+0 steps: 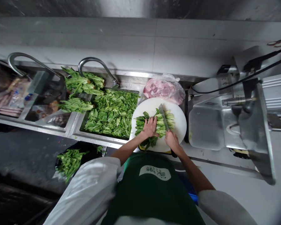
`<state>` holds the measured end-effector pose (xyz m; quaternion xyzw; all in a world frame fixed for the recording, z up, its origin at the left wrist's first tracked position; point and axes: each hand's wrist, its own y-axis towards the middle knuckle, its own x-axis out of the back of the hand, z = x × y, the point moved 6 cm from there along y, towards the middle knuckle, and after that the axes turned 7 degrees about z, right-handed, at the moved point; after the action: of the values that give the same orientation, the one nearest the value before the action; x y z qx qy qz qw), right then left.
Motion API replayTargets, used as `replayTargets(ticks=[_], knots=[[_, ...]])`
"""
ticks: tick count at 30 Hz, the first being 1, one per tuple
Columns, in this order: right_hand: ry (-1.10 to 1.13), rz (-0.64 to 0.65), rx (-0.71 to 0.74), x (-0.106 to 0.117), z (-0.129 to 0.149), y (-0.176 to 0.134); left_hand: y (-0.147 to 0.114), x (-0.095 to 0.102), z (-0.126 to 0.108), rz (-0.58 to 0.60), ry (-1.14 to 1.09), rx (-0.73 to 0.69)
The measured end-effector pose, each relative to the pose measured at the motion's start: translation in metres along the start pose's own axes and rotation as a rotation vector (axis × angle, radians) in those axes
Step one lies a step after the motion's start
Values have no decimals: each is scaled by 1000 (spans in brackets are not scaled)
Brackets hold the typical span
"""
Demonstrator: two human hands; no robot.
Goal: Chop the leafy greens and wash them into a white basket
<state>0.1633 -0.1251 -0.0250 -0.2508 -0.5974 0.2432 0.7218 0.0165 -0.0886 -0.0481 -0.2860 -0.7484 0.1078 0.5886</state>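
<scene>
A bunch of leafy greens lies across a round white cutting board, leaves to the left and pale stems to the right. My left hand rests flat on the greens with its fingers spread. Closed around a knife handle is my right hand, just right of the left one. The knife blade points away from me and lies across the stems. Whether its edge has cut through them cannot be seen.
Left of the board, a sink holds chopped greens, with uncut bunches piled on its corner by a faucet. Bagged meat sits behind the board. A metal slicing machine stands right. More greens fill a black bag below.
</scene>
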Motion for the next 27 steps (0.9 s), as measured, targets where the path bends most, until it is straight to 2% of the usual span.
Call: replayTargets(ticks=[2,6,8,10,14,17,22,27], knots=[[10,4,7,2,-4,0,6,14,12,84,-103,-46],[-31,-19,28,21,-11,-15,17,48,74,31,-285,51],[-61,-75,16,31,-10,-33,14,47,101,32,-350,87],[-72,-110,12,34,-4,-55,5,36,115,14,-412,60],[-68,-65,93,19,25,-88,-17,11,113,-129,-479,73],[-72,2,101,3,40,-88,-28,-1,100,-206,-478,124],[-79,36,96,-15,55,-56,-40,-13,77,-280,-378,109],[-82,4,114,-24,78,-18,-41,-15,79,-245,-389,117]])
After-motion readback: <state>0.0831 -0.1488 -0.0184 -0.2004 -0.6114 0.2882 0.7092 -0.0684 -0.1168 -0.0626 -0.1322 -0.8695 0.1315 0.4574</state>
